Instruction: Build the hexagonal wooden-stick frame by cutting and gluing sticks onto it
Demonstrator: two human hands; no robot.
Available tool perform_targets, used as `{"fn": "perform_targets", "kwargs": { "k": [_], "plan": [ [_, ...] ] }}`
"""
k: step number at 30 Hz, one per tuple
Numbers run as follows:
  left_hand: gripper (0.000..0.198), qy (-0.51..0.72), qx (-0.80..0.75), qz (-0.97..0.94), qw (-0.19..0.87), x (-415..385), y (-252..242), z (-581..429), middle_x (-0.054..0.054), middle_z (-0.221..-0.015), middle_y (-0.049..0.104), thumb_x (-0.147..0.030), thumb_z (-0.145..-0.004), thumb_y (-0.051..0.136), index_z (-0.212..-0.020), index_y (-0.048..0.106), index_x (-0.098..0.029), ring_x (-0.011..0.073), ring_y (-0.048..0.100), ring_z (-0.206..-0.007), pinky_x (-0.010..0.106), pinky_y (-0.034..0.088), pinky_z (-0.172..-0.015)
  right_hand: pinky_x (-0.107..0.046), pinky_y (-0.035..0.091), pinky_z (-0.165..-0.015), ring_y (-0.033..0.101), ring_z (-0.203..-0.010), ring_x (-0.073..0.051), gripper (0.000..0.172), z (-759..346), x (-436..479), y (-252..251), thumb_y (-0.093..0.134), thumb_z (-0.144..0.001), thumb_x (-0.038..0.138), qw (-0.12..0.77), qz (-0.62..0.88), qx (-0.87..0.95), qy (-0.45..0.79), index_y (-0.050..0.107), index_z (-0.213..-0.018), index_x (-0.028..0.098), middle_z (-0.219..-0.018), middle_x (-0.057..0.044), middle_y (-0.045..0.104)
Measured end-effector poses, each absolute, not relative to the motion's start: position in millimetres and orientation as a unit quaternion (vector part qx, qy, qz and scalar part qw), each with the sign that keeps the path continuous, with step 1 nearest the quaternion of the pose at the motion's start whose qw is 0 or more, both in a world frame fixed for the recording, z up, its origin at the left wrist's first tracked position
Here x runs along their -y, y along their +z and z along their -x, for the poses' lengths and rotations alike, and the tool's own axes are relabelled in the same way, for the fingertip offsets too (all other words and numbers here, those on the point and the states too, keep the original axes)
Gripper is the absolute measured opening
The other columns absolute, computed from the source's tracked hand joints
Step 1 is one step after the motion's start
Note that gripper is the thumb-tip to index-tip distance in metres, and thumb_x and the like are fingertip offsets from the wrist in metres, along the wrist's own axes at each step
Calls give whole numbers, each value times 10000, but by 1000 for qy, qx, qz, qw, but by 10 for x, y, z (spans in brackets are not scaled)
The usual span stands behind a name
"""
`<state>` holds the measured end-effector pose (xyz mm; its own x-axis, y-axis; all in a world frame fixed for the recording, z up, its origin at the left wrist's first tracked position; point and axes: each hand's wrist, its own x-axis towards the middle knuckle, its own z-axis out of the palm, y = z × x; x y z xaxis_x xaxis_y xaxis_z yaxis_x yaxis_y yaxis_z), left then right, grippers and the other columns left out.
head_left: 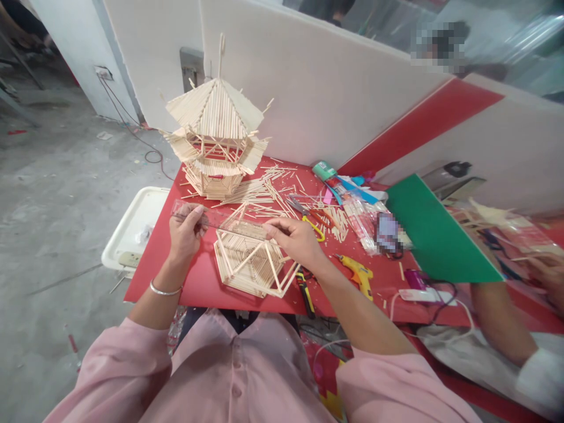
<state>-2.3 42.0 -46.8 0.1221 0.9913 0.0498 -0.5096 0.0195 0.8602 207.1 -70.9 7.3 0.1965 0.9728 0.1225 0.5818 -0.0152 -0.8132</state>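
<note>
Ruler (247,228) crosswise, long axis left-to-right

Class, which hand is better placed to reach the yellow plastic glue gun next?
Likely the right hand: the glue gun lies on its side, farther from the left hand. Both hold the clear, straight ruler-like strip.

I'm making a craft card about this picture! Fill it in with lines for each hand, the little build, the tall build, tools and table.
Left hand: holds one end of a clear ruler
Right hand: holds the ruler's other end
Little build: six-sided stick frame, partly behind the ruler
Tall build: stick tower with pointed roof
Tools: scissors, yellow glue gun, black-and-yellow tool
Table: red table, loose sticks scattered
</note>
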Motion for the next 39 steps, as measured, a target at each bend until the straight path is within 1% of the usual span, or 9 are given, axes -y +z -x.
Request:
{"fn": "perform_targets", "kwargs": {
  "k": [12, 16, 22, 27, 31, 34, 37, 39],
  "plan": [
    [166, 585, -307, -392, 640, -422, -471, 23, -38, -434, 539, -307, -723, 718, -675, 650, -164, 57, 410, -345, 166, 245, -321, -239, 463, -600, 641, -619, -134, 234, -2076, 709, 65, 602, -853, 389, 388, 669, 583, 249, 728, -887, 194, -688, -7, 716],
    [176, 583, -313, -385, 643, -428, -467, 20, -36, -434, 541, -311, -702, 730, -666, 644, -162, 61, 423, -348, 169, 247, -320, -242, 471, -609, 645, -620, -135, 242, -2080, 707, 53, 594, -856, 388, 391, 668, 583, 248, 730, -899, 193, -690, -9, 718],
    [166, 585, -305, -395, 639, -427, -472, 30, -40, -435, 529, -311, -714, 719, -676, 652, -164, 57, 415, -353, 172, 256, -334, -245, 478, -615, 656, -639, -142, 223, -2084, 700, 23, 600, -853, 375, 395, 663, 586, 247, 732, -892, 200, -701, -7, 723],
    [193, 570, -281, -433, 639, -441, -454, 58, -27, -445, 537, -287, -689, 735, -595, 615, -168, 62, 414, -358, 180, 264, -338, -246, 478, -623, 672, -670, -149, 214, -2078, 684, 27, 602, -855, 367, 395, 656, 592, 251, 731, -879, 198, -717, -13, 730],
    [234, 551, -280, -479, 623, -489, -275, 103, -29, -421, 507, -282, -687, 741, -544, 597, -165, 53, 393, -353, 174, 266, -340, -239, 460, -627, 645, -667, -135, 216, -2098, 669, 85, 613, -856, 364, 387, 645, 608, 255, 738, -866, 189, -740, -11, 733],
    [230, 542, -279, -517, 601, -547, -18, 115, -16, -422, 525, -283, -673, 751, -532, 615, -163, 54, 400, -349, 175, 274, -332, -235, 430, -600, 609, -646, -122, 227, -2129, 668, 202, 633, -852, 383, 371, 633, 627, 260, 752, -854, 189, -762, -9, 732],
    [197, 533, -251, -554, 588, -597, 268, 76, -9, -425, 530, -276, -672, 761, -556, 648, -162, 68, 421, -351, 184, 294, -322, -238, 409, -577, 572, -612, -108, 260, -2158, 693, 380, 637, -857, 428, 372, 624, 639, 251, 767, -896, 206, -775, -8, 732],
    [178, 515, -225, -591, 579, -600, 445, 11, -4, -438, 536, -255, -684, 766, -574, 662, -161, 77, 436, -359, 194, 326, -328, -246, 424, -593, 573, -626, -109, 277, -2173, 722, 511, 645, -853, 448, 390, 615, 643, 236, 766, -948, 217, -823, -18, 742]
  ]
}}
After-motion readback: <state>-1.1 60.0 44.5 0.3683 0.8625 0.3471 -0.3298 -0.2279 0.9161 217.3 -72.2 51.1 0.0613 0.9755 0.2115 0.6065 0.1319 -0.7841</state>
